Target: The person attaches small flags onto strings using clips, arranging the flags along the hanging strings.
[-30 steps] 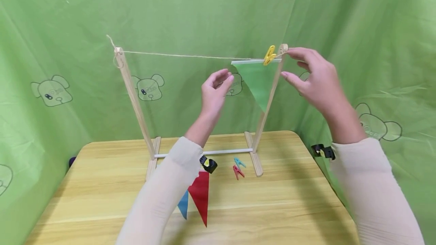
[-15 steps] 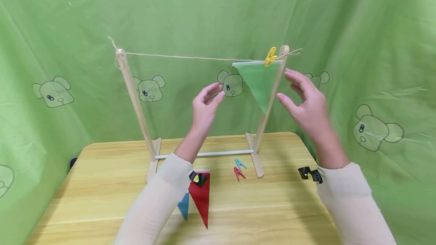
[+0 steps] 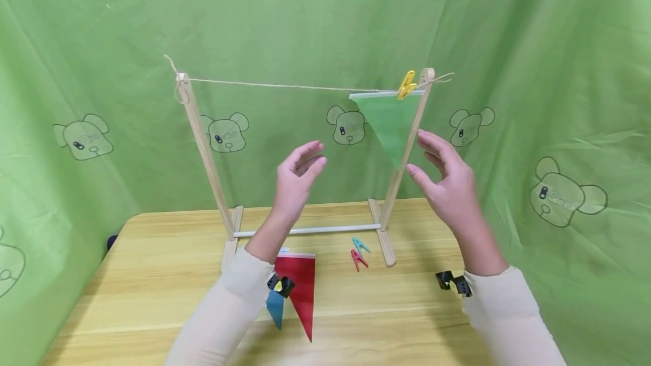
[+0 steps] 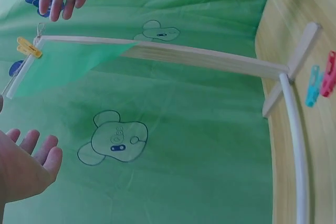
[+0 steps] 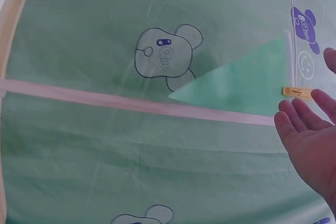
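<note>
A green pennant hangs at the right end of a thin string, held there by a yellow clothespin. My right hand, holding nothing, is in the air beside the right wooden post, fingers loosely bent. Left of it, my left hand hovers below the string, also free of any object, with thumb and fingers apart. Under the left forearm, a red pennant and a partly covered blue pennant lie on the table. A red clothespin and a light blue clothespin lie together farther right.
The string runs between the right post and a left wooden post, both on flat wooden feet. A white rod joins the posts low down. Green printed cloth surrounds the wooden table.
Both hands have come down and back toward me. My right hand has left the string end by the right post, where its fingertips were a second ago.
</note>
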Tool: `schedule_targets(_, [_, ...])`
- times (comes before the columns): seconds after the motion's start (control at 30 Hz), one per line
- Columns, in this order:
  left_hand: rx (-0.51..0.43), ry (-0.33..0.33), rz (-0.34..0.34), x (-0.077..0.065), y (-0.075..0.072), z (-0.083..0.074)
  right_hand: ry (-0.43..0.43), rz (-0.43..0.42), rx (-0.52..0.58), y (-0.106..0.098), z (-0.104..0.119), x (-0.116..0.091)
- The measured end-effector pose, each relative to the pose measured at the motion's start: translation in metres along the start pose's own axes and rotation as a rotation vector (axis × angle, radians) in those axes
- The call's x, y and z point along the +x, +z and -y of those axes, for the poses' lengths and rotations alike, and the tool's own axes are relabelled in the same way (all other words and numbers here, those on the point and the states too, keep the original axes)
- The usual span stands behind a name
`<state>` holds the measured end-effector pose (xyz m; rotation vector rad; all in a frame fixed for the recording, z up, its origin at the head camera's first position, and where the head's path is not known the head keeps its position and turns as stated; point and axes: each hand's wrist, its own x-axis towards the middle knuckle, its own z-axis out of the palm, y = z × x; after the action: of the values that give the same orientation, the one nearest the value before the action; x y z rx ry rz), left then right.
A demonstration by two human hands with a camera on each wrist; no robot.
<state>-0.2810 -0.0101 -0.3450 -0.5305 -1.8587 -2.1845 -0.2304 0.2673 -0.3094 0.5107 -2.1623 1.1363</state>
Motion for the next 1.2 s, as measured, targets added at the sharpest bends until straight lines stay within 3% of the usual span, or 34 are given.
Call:
schedule_targets(0.43, [0.118,0.014,0.032,-0.026,-0.035,0.012,0.046,0.035,-0.015,0.032,-0.020,-0.038])
schedule_targets(0.7, [0.190,-0.025,0.024,-0.041,-0.055,0.024,0.067,0.074,-0.005,0.052,-0.033,-0.061])
schedule_targets(1.2, [0.372,-0.092,0.075,-0.064,-0.084,0.056,0.239,0.141,0.002,0.087,-0.069,-0.095])
